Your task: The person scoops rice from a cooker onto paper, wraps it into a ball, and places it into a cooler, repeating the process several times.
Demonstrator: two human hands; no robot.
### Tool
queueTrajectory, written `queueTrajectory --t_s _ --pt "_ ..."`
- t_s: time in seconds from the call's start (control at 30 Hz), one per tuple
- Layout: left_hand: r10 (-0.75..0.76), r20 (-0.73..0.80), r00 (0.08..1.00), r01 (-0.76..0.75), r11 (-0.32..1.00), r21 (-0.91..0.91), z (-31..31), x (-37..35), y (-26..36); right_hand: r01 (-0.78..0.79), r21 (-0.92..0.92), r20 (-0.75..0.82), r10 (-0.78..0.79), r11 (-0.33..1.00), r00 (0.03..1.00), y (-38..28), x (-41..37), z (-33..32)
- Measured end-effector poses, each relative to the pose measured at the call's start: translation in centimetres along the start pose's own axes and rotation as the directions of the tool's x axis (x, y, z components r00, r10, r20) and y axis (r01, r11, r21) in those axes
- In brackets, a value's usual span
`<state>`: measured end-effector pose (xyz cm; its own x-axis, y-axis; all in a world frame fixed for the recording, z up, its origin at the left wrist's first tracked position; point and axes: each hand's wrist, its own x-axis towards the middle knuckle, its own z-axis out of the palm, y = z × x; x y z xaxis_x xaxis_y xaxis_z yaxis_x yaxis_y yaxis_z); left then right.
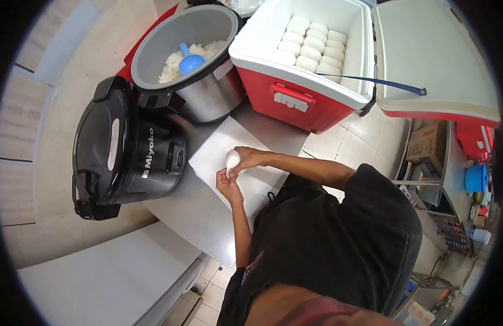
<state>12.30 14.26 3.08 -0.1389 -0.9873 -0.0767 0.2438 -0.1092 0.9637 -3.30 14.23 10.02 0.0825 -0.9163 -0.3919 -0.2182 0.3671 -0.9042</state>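
Over a stack of white paper sheets (216,144), both hands meet at a small white wrapped bundle (233,158) with a rounded top and a gathered, narrow lower end. My right hand (251,157) is closed around its side. The fingers of my left hand (228,186) pinch the narrow end from below. What the wrapping holds is hidden. Beyond the paper, an uncovered rice pot (208,98) contains cooked rice (210,51) and a blue scoop (191,63). Several similar white bundles (311,49) lie in rows inside a red and white cooler (300,89).
A black Miyako rice cooker (129,146) with its lid down stands left on the metal table (181,217). The cooler lid (433,60) hangs open at right, with a blue strap (382,82) across. A white chest (115,271) is lower left; shelves (425,190) hold boxes at right.
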Motion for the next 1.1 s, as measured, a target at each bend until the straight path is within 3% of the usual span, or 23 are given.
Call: queueTrajectory --t_s 0.03,0.1,0.17,0.27,0.37,0.4,0.43,0.5,0.57,0.63,0.7,0.73,0.77,0.8,0.83,0.87,0.9,0.93,0.97,1.0,1.03,1.07,1.1 --pt "0.003 0.013 1.0 -0.003 1.0 -0.003 0.0 0.2 -0.6 0.046 -0.007 0.047 -0.046 0.999 0.998 0.2 0.4 -0.2" --pt "0.162 -0.06 0.985 -0.13 0.926 0.355 -0.4 0.3 -1.3 0.133 -0.054 -0.058 -0.136 0.99 0.989 0.9 0.6 0.2" --pt "0.131 -0.012 0.991 -0.117 0.922 0.369 -0.8 0.4 -1.2 0.084 0.098 0.16 -0.099 0.992 0.982 1.1 0.4 -0.1" --pt "0.062 0.053 0.997 -0.078 0.91 0.407 -1.5 0.5 -2.1 0.071 0.237 0.205 -0.121 0.969 0.971 2.9 1.2 0.3" --pt "0.114 0.027 0.993 -0.116 0.935 0.336 -2.4 0.8 -1.9 0.091 0.4 0.267 -0.21 0.912 0.94 2.4 0.3 0.7" --pt "0.121 0.07 0.99 -0.14 0.855 0.499 -2.8 0.8 -0.7 0.192 0.31 0.246 -0.273 0.931 0.93 1.8 -0.3 1.1" --pt "0.114 0.071 0.991 -0.134 0.855 0.501 -2.5 0.7 0.5 0.284 0.216 0.233 -0.332 0.934 0.914 1.6 -0.7 1.6" --pt "0.202 -0.009 0.979 -0.161 0.808 0.567 -1.8 0.6 2.3 0.297 0.258 0.215 -0.354 0.919 0.91 0.3 -0.6 1.7" --pt "0.24 -0.026 0.97 -0.183 0.802 0.569 -2.1 0.8 1.6 0.506 -0.153 0.267 -0.457 0.849 0.848 -3.8 -1.4 0.5" --pt "0.242 -0.013 0.97 -0.229 0.933 0.279 -1.0 1.9 0.6 0.648 -0.102 0.134 -0.635 0.755 0.761 -7.3 -1.4 -0.1" --pt "0.171 0.112 0.979 -0.197 0.938 0.284 1.8 2.3 2.6 0.733 -0.282 -0.015 -0.767 0.619 0.642 -14.0 -3.4 -4.5" --pt "0.197 0.204 0.959 -0.27 0.852 0.448 2.8 2.2 3.6 0.493 -0.368 -0.05 -0.546 0.788 0.836 -18.5 -5.7 -7.3" --pt "0.205 0.3 0.932 -0.35 0.73 0.587 3.4 2.2 4.1 0.491 -0.476 -0.17 -0.624 0.73 0.762 -20.9 -6.9 -9.9" --pt "0.131 0.331 0.935 -0.33 0.668 0.667 3.2 2.2 3.0 0.548 -0.597 -0.219 -0.776 0.586 0.591 -22.1 -6.1 -12.6" --pt "0.121 0.335 0.934 -0.326 0.67 0.667 2.5 1.9 1.7 0.465 -0.658 -0.21 -0.736 0.593 0.643 -23.8 -6.0 -15.8" --pt "-0.003 0.362 0.932 -0.301 0.551 0.779 1.8 1.6 0.4 0.246 -0.736 -0.184 -0.536 0.63 0.824 -26.4 -7.9 -18.3" --pt "-0.124 0.364 0.923 -0.285 0.415 0.864 1.4 1.5 -0.7 0.267 -0.712 -0.196 -0.548 0.65 0.813 -27.0 -8.3 -20.3" --pt "-0.072 0.436 0.897 -0.373 0.404 0.835 0.8 1.3 -1.2 0.348 -0.609 0.107 -0.361 0.713 0.927 -28.1 -7.5 -23.9" --pt "-0.081 0.438 0.895 -0.372 0.406 0.835 0.7 1.2 -1.3 0.205 -0.659 0.17 -0.121 0.724 0.978 -28.4 -7.3 -26.9" --pt "-0.064 0.446 0.893 -0.383 0.413 0.826 0.7 1.0 -1.2 -0.123 -0.886 -0.136 0.003 0.447 0.991 -26.3 -5.9 -29.6" --pt "-0.047 0.457 0.888 -0.398 0.418 0.817 0.6 1.0 -1.1 -0.103 -0.795 -0.047 0.11 0.597 0.993 -21.7 -2.9 -34.3" --pt "-0.047 0.464 0.885 -0.403 0.422 0.812 0.6 1.2 -1.2 -0.165 -0.755 -0.132 0.1 0.634 0.986 -18.2 -2.4 -36.2" --pt "-0.041 0.464 0.885 -0.403 0.433 0.806 0.4 1.3 -1.3 -0.337 -0.821 -0.276 0.197 0.46 0.941 -15.3 -1.9 -38.4"
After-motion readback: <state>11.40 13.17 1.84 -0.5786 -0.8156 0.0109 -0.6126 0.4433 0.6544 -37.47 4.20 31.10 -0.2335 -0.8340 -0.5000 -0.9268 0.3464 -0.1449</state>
